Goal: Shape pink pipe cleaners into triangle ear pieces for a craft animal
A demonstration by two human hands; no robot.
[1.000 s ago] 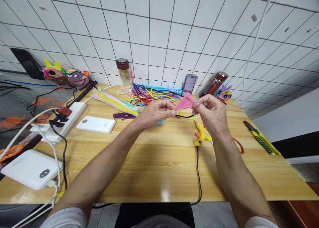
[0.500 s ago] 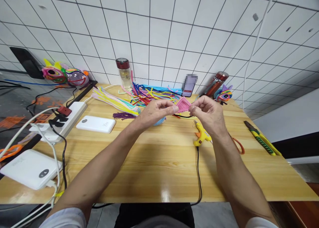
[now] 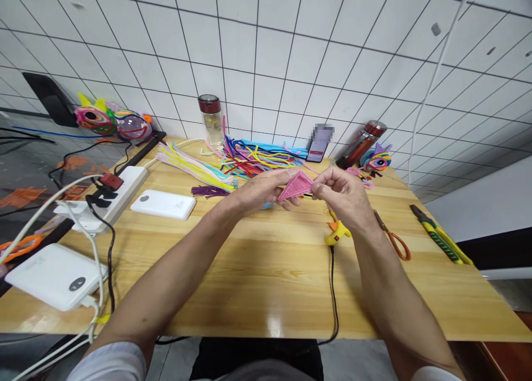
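Note:
Between my hands, above the table, is a pink ridged triangle (image 3: pixel 297 185) that looks made of pipe cleaners. My left hand (image 3: pixel 266 191) supports its left side, with the thumb along the upper edge and fingers underneath. Its right corner is pinched between the thumb and fingertips of my right hand (image 3: pixel 343 195). Below my right hand lies a yellow hot glue gun (image 3: pixel 338 234), its nozzle partly hidden by the hand. Something light blue (image 3: pixel 268 205) shows a little under my left hand. Behind the hands, loose colourful pipe cleaners (image 3: pixel 257 155) lie in a pile.
Scissors (image 3: pixel 398 243) and green-yellow pliers (image 3: pixel 440 237) lie at right. A glass bottle (image 3: pixel 211 120), a phone (image 3: pixel 319 143) and a red flask (image 3: pixel 361 143) stand along the wall. White power banks (image 3: pixel 163 204), a power strip (image 3: pixel 120 195) and cables occupy the left. Colourful fish-like crafts (image 3: pixel 112 120) sit behind.
The pink triangle has turned, its left point now tipping down toward me. My left hand's fingers have spread underneath it, while my right hand keeps its pinch. The view has shifted slightly.

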